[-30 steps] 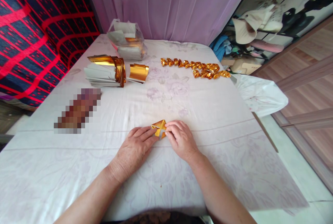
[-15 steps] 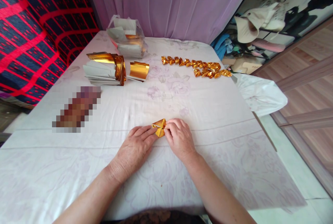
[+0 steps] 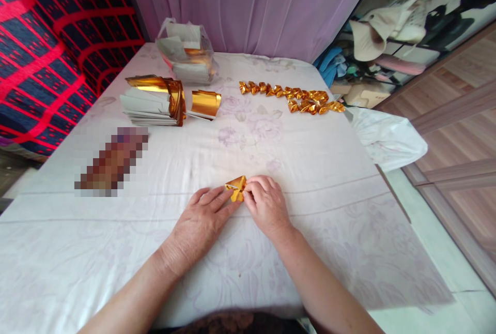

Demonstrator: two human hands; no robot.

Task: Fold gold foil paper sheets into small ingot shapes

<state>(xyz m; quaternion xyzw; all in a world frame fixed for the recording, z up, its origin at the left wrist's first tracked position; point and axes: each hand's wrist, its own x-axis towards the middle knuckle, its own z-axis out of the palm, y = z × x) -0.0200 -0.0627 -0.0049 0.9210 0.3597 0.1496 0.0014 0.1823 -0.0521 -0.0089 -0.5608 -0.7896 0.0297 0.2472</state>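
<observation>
A partly folded piece of gold foil paper lies on the cloth-covered table between my two hands, its upper end a point. My left hand rests flat with fingers stretched out, and its fingertips and thumb touch the paper's left and lower edges. From the other side, my right hand has its fingers curled and pinches the right edge of the gold piece. The fingertips cover part of the folds there.
A stack of gold-and-grey sheets stands at the back left, a smaller gold pile beside it. Behind them sits a clear bag of sheets. Folded gold pieces line the back right. A blurred-out item lies left.
The lower part of the gold paper looks smaller and more folded than before. My left thumb has moved slightly up against it; the right hand keeps its pinch. The view has shifted slightly.
</observation>
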